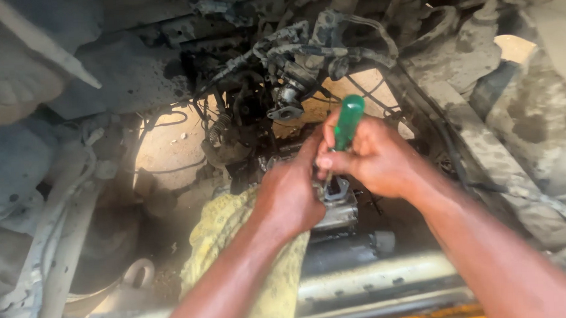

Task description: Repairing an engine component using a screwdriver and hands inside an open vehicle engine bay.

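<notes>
Dusty, greasy engine bay surrounds both hands: right hand grips the green plastic-handled screwdriver, left hand clasps the grey metal part, so the tip could slip off.

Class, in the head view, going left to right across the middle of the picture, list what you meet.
Dusty hose → yellow cloth → left hand → green-handled screwdriver → right hand → grimy frame member.

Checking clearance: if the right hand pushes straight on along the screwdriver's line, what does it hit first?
Probably the grey metal housing just below the right hand, where the green-handled screwdriver points; depth is unclear.
</notes>
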